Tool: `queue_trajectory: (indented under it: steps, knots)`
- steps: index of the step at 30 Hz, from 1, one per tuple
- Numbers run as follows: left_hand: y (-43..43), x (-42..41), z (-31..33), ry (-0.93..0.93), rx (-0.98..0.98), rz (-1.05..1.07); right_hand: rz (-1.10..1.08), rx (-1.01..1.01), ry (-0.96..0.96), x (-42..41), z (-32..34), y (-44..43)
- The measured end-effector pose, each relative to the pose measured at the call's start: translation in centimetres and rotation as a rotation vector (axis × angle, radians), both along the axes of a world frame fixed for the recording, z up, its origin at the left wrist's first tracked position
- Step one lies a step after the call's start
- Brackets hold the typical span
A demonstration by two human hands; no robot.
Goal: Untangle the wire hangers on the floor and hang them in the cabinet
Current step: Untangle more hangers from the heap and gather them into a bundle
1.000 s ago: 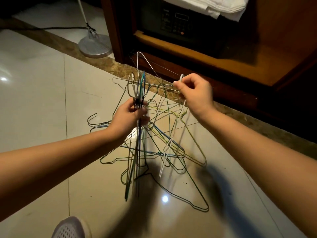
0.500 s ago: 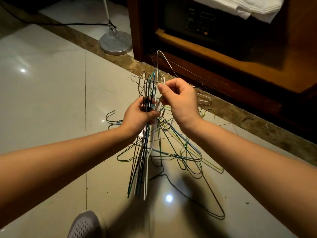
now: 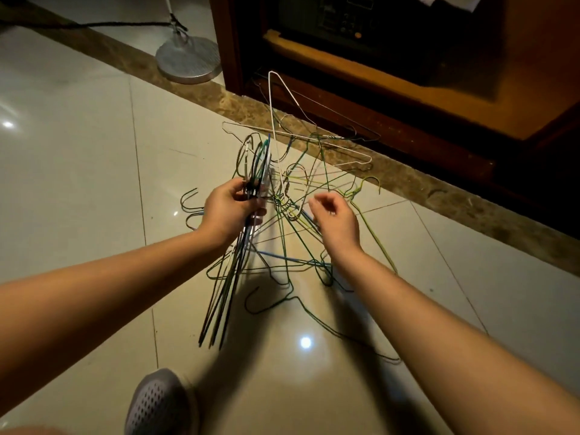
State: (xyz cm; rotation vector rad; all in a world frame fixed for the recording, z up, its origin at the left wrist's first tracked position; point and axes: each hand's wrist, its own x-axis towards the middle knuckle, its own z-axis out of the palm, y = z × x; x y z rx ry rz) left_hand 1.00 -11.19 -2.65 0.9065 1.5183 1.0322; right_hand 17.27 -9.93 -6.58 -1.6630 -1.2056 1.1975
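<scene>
My left hand (image 3: 230,210) grips a bundle of sorted wire hangers (image 3: 226,296) by their necks, hooks up, with their bodies hanging down toward the floor. A tangled pile of green, blue, yellow and white wire hangers (image 3: 301,221) lies on the tiled floor just right of it. My right hand (image 3: 335,219) hovers over the pile with fingers loosely curled and nothing in them. One white hanger (image 3: 273,120) sticks up from the pile against the wooden cabinet (image 3: 392,89).
A safe (image 3: 339,17) sits inside the cabinet's lower shelf. A lamp's round metal base (image 3: 188,59) with a black cord stands left of the cabinet. A brown marble strip (image 3: 439,196) runs along the cabinet's foot. My grey shoe (image 3: 160,403) shows at the bottom.
My right hand has let go of the white hanger, now in the left hand's bundle, and moved right and down over the pile. The left hand still holds the bundle.
</scene>
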Motion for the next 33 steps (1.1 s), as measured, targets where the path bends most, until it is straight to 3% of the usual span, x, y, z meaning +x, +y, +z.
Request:
queue_trajectory:
  steps: [7, 9, 16, 26, 30, 33]
  knots:
    - [-1.2, -0.1, -0.5, 0.062, 0.029, -0.04, 0.195, -0.365, -0.57, 8.4, -7.8, -4.0]
    - [-1.3, 0.2, -0.5, 0.055, 0.037, -0.053, 0.264, -0.396, -0.646, 8.9, -8.7, -5.0]
    - [-1.1, 1.2, -0.6, 0.045, 0.024, -0.052, 0.205, -0.359, -0.493, 7.7, -8.8, -6.1]
    - [-0.6, 0.7, -0.8, 0.077, 0.08, 0.049, -0.172, -0.196, -0.099, 7.6, -4.9, -3.6]
    - [-0.3, 0.5, -0.6, 0.067, 0.102, 0.084, -0.348, -0.051, 0.178, 6.6, -2.3, -0.6]
    - [-0.2, 0.3, -0.4, 0.031, 0.103, 0.104, -0.37, 0.101, 0.263, 4.8, -0.1, 1.6]
